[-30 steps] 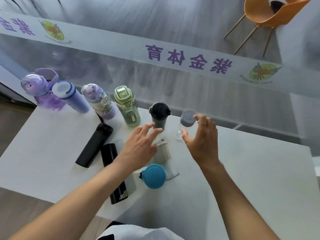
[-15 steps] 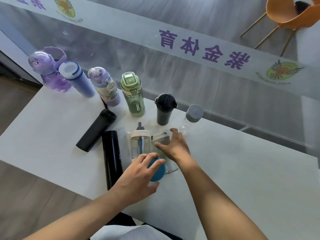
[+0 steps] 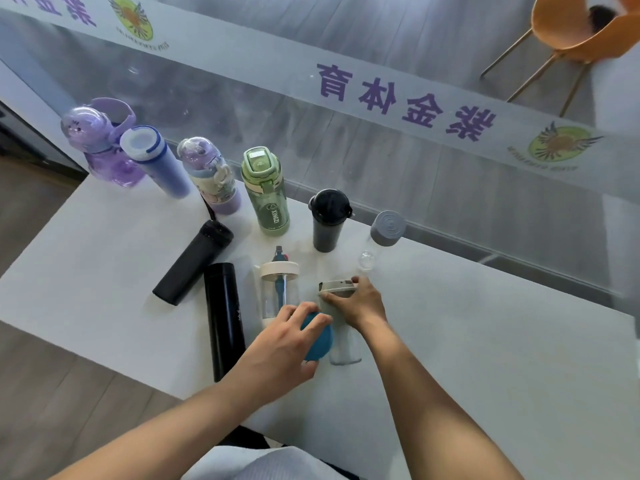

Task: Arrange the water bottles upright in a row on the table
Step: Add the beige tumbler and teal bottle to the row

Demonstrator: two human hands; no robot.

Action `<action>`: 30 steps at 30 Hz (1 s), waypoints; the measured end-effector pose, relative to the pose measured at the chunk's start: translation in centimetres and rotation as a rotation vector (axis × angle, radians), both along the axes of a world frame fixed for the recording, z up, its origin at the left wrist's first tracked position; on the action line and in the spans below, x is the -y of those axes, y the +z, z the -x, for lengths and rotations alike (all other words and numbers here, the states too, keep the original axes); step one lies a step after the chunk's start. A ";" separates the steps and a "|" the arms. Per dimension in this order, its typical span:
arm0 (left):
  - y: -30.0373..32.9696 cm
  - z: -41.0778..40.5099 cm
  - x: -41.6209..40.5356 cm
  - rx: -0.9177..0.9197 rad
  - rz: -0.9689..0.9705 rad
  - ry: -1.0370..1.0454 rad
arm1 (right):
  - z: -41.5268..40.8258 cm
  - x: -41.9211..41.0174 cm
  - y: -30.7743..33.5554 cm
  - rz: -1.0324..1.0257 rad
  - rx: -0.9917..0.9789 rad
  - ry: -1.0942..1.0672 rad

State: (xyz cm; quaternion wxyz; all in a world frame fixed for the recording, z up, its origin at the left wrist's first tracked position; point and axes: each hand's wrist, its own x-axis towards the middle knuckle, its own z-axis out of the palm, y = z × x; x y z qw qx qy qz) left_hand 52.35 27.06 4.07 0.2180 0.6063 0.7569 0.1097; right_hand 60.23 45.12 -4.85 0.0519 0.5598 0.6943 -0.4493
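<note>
My left hand (image 3: 277, 344) cups the round teal bottle lid (image 3: 317, 337), fingers curled over it. My right hand (image 3: 360, 303) grips the lying clear bottle with the grey-white cap (image 3: 337, 289) near its neck. Both sit mid-table on the white tabletop (image 3: 485, 341). Six bottles stand along the far edge, ending at the grey-capped clear bottle (image 3: 382, 237). Two black flasks (image 3: 194, 261) lie left.

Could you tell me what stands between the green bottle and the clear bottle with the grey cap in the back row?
In the head view, one black cup stands upright between green bottle and grey-capped bottle.
</note>
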 end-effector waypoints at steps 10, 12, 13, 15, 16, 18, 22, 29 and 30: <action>-0.3 0.0 -2.7 0.044 -0.022 -0.021 | -9.5 -1.8 1.0 -0.062 -0.121 -0.357; -0.2 0.2 -3.3 0.052 -0.027 -0.016 | -10.4 -2.4 1.4 -0.084 -0.171 -0.419; -0.2 0.3 -3.6 0.054 -0.032 -0.016 | -10.7 -2.8 1.7 -0.104 -0.193 -0.440; -0.3 0.5 -4.1 0.051 -0.042 -0.024 | -11.1 -3.4 2.3 -0.165 -0.231 -0.454; -0.3 0.5 -4.3 0.048 -0.047 -0.029 | -11.2 -3.7 2.7 -0.201 -0.245 -0.449; -0.5 0.6 -4.4 0.050 -0.054 -0.029 | -11.4 -4.3 3.3 -0.281 -0.261 -0.418; -0.7 0.5 -4.5 0.051 -0.063 -0.021 | -11.1 -5.5 4.1 -0.420 -0.282 -0.327; -0.9 0.5 -4.3 0.049 -0.060 -0.001 | -9.8 -7.9 4.1 -0.429 -0.311 -0.289; -0.8 0.5 -4.3 0.050 -0.061 0.001 | -9.7 -8.2 4.2 -0.426 -0.306 -0.285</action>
